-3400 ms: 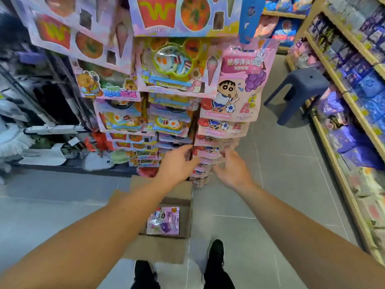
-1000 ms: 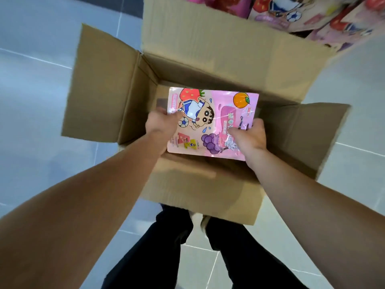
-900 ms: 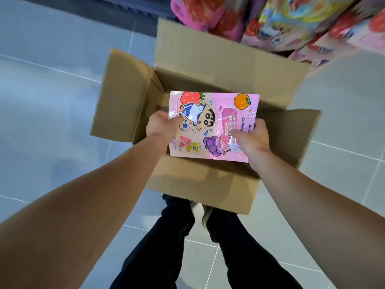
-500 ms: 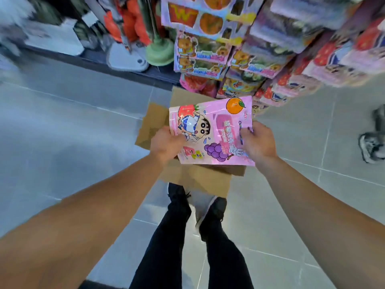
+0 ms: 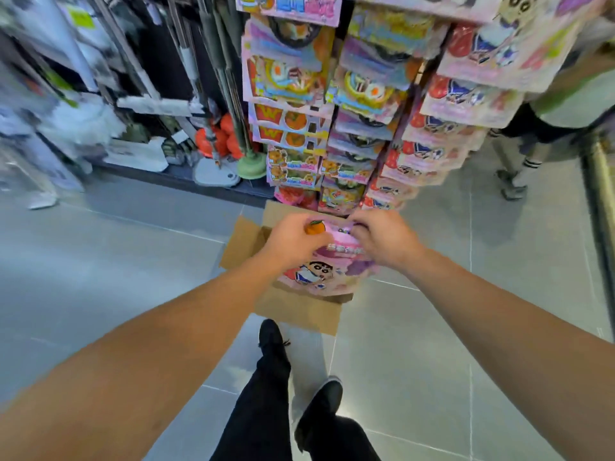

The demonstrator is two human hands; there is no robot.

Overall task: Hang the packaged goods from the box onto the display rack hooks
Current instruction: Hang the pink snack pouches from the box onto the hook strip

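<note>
Gripping pink packet (image 5: 327, 272) | both hands, left (image 5: 293, 239), right (image 5: 382, 241) | above box (image 5: 299, 309), seemingly

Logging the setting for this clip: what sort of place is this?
Most likely a shop aisle. A display rack hangs full of packaged goods, mops and cleaning gear line the wall beside it, and both hands, left hand and right hand, hold a pink packet over a stock box.

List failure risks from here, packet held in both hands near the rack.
1. Both hands, left hand and right hand, cover the top edge of the pink packet, so its hang hole may miss a hook.
2. The lower packets on the rack hang crowded; pushing in could knock some off.
3. The open box sits by the feet: a trip hazard.
</note>
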